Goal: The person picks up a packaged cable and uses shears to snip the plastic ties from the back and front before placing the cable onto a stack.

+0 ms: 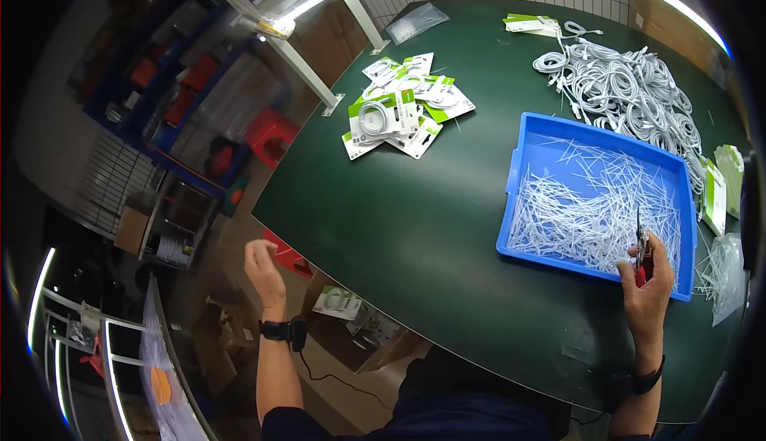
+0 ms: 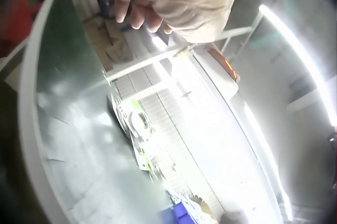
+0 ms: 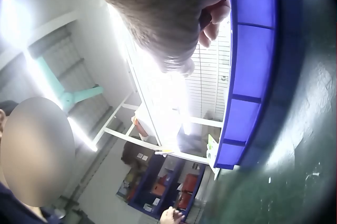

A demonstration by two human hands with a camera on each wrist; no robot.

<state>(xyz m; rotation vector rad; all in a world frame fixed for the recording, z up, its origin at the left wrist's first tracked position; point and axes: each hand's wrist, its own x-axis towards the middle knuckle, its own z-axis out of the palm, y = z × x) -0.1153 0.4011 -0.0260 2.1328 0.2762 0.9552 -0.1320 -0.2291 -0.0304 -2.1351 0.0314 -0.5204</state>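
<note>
Over the right front part of the blue tray [image 1: 519,194], the right hand [image 1: 648,297] grips a small cutting tool [image 1: 641,242] with red handles, its dark tip pointing away. Thin white strips [image 1: 570,214] lie scattered across the tray floor. The left hand [image 1: 265,272] hangs in the air beyond the table's left edge, fingers loosely bent, with nothing visible in it. In the left wrist view that hand [image 2: 184,3] has relaxed fingers. The right wrist view shows the right hand [image 3: 168,19] beside the tray wall [image 3: 253,61]; the tool is mostly hidden there.
Packaged cables on green-white cards [image 1: 387,118] lie at the green table's [image 1: 383,210] back left. A heap of coiled cables [image 1: 630,90] is behind the tray. More cards [image 1: 714,194] and a plastic bag [image 1: 728,273] sit at the right. An open carton [image 1: 351,337] stands below.
</note>
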